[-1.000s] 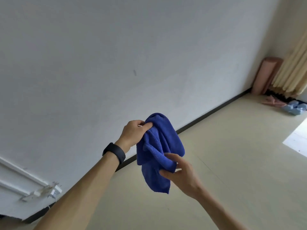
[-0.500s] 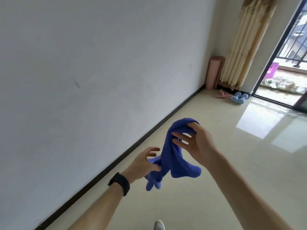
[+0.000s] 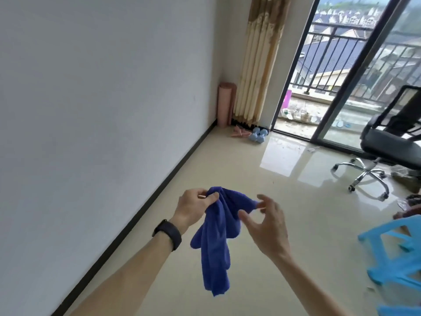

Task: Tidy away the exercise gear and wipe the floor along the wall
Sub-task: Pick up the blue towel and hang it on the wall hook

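The blue cloth [image 3: 216,242] has passed to the left hand [image 3: 193,207], whose fingers pinch its top as it hangs limp above the floor [image 3: 227,169], the right hand [image 3: 266,226] spread loosely beside it; soft, light, probably best gripped bunched.

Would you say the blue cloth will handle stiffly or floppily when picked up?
Probably floppy: the blue cloth hangs in limp folds from the left hand. Likely light, since a mere pinch holds it.
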### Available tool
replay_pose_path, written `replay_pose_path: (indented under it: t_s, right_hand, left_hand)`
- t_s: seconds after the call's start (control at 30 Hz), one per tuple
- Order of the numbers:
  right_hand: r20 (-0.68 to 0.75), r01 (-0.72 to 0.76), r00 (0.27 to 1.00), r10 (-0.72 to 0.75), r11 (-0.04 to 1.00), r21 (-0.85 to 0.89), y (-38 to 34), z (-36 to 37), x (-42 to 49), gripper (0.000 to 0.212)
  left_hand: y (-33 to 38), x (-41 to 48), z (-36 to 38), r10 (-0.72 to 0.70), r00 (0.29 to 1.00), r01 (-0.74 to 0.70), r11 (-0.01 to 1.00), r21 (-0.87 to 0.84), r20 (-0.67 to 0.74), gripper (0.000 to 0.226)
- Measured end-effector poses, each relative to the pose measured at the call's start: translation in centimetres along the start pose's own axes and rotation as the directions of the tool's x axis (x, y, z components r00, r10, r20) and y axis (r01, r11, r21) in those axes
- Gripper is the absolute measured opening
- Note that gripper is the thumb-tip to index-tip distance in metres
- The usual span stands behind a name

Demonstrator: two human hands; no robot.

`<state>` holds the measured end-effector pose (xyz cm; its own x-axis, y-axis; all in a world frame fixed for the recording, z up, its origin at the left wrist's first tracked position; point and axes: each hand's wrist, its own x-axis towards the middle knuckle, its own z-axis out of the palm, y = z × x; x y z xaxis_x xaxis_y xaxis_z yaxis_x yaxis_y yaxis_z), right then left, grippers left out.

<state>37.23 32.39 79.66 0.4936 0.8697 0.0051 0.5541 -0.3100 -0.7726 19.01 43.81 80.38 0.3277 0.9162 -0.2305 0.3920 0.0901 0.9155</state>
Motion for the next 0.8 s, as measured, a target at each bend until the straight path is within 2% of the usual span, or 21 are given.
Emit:
replay_pose_path:
  t_s: [0.07, 0.1, 0.13, 0.2, 0.27, 0.33, 0.43, 0.6, 0.67, 0.8]
  right_hand:
    - [0.234, 0.013, 0.971, -0.036, 0.995, 0.101, -0.5, 1.8, 0.2, 0.042]
    - [0.283, -0.018, 0.959, -0.029, 0.987, 0.160, -0.5, 2.4, 1.0, 0.033]
    - [0.270, -0.066, 0.963, 0.005, 0.973, 0.219, -0.4, 2.6, 2.3, 0.022]
    - [0.150, -0.140, 0.984, 0.098, 0.942, 0.303, 0.3, 2.3, 5.5, 0.003]
    - [0.073, -0.144, 0.989, 0.127, 0.931, 0.336, 1.5, 1.4, 9.0, 0.008]
    - [0.056, -0.125, 0.992, 0.113, 0.940, 0.318, 2.8, 0.2, 13.4, 0.010]
    - [0.058, -0.069, 0.997, 0.056, 0.962, 0.263, 4.6, -2.7, 21.5, 0.008]
    - [0.072, 0.076, 0.994, -0.083, 0.993, 0.093, 6.4, -8.4, 33.7, 0.012]
    - [0.057, 0.104, 0.993, -0.108, 0.992, 0.066, 6.8, -10.5, 37.8, 0.014]
    - [0.016, 0.144, 0.989, -0.145, 0.987, 0.070, 7.7, -14.7, 45.8, 0.011]
  left_hand:
    - [1.8, 3.0, 1.8, 0.004, 0.999, -0.002, 0.999, -0.042, 0.048, 0.018]
    - [2.6, 4.4, 2.8, 0.010, 0.998, -0.007, 0.999, -0.048, 0.063, 0.018]
    - [3.1, 5.9, 3.6, 0.016, 0.998, -0.012, 0.999, -0.048, 0.069, 0.020]
    - [4.0, 8.8, 4.9, 0.022, 0.999, -0.021, 0.999, -0.035, 0.050, 0.020]
    - [4.9, 11.8, 5.7, 0.030, 0.999, -0.031, 0.999, 0.018, 0.036, 0.020]
    - [5.5, 15.5, 6.2, 0.025, 0.997, -0.033, 0.994, 0.102, 0.077, 0.023]
    - [6.9, 21.7, 7.1, -0.015, 0.988, -0.039, 0.940, 0.338, 0.154, 0.033]
    - [11.0, 29.5, 7.4, -0.043, 0.999, 0.015, 0.800, 0.600, 0.032, 0.035]
    - [13.1, 33.0, 7.1, -0.030, 0.999, 0.015, 0.766, 0.642, 0.013, 0.034]
    - [17.5, 40.0, 7.2, 0.024, 0.999, 0.003, 0.772, 0.636, -0.033, 0.032]
